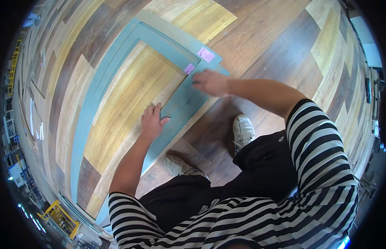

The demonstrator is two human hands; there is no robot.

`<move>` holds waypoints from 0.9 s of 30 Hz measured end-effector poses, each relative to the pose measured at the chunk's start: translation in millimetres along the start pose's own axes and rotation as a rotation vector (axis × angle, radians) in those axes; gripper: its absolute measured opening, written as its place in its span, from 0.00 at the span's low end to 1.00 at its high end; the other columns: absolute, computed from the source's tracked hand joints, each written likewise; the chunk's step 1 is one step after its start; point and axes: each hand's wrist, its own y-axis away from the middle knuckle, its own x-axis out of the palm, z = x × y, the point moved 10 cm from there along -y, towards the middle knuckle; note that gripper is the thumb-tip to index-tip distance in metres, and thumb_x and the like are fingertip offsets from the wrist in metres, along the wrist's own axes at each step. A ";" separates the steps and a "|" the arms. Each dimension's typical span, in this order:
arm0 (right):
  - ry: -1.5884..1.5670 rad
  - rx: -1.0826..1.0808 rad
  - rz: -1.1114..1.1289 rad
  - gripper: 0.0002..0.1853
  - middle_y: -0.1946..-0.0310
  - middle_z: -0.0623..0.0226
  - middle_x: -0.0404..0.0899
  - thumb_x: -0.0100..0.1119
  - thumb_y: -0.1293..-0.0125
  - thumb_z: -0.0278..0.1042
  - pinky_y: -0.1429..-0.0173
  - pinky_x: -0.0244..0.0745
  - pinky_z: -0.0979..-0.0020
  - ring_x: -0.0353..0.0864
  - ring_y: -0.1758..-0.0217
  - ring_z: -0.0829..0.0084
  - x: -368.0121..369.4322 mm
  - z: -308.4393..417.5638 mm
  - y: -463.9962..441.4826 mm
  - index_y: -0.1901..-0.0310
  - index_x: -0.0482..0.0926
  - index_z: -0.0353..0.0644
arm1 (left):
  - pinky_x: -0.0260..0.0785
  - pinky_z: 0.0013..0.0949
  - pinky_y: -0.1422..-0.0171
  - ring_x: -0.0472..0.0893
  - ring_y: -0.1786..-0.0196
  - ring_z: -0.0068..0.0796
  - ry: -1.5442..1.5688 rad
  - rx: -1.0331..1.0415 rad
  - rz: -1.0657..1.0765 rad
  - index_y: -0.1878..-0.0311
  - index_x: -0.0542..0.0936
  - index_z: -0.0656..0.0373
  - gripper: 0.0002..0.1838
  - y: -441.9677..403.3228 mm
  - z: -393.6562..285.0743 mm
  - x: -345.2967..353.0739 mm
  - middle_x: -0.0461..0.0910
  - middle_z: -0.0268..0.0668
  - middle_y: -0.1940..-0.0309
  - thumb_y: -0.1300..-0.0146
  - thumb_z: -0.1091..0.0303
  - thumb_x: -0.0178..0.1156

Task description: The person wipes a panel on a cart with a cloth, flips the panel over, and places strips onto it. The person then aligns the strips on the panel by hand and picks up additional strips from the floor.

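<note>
A blue-green rectangular frame (182,103) with a large opening lies flat on the wood-plank floor (259,45). Planks show through its opening. My left hand (152,120) rests at the inner edge of the near rail, fingers apart over the opening and thumb out to the right on the frame. My right hand (211,83) is over the same rail by the far right corner, slightly blurred, its fingers curled together. Whatever may be between them is too small to make out. Close to it are two pinkish labels, one on the corner (206,54) and a smaller one (189,69).
My shoes, left (180,166) and right (243,130), stand on the floor just beside the frame's near side. A yellow metal structure (62,218) is at the lower left edge. Shelving and equipment line the far left and right margins.
</note>
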 end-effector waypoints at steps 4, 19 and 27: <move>-0.011 -0.092 0.061 0.22 0.39 0.56 0.67 0.58 0.40 0.38 0.29 0.57 0.56 0.60 0.29 0.60 9.8 55.3 -22.5 0.43 0.72 0.47 | 0.61 0.51 0.36 0.66 0.36 0.51 0.103 -0.033 0.158 0.31 0.61 0.55 0.39 -4.9 0.8 11.9 0.66 0.50 0.39 0.43 0.54 0.65; -0.318 -0.104 0.082 0.44 0.41 0.54 0.70 0.74 0.56 0.47 0.34 0.61 0.50 0.66 0.37 0.51 48.7 65.6 -99.6 0.35 0.66 0.44 | 0.62 0.52 0.45 0.70 0.44 0.49 0.103 0.041 -0.110 0.38 0.67 0.59 0.38 48.3 23.5 11.1 0.71 0.46 0.46 0.50 0.52 0.67; -0.121 0.053 0.040 0.39 0.30 0.49 0.57 0.65 0.47 0.32 0.23 0.45 0.47 0.53 0.25 0.51 38.7 87.1 -106.5 0.32 0.61 0.37 | 0.57 0.55 0.34 0.67 0.35 0.50 0.096 -0.194 -0.054 0.37 0.69 0.55 0.29 116.9 34.5 -22.2 0.68 0.51 0.40 0.43 0.64 0.60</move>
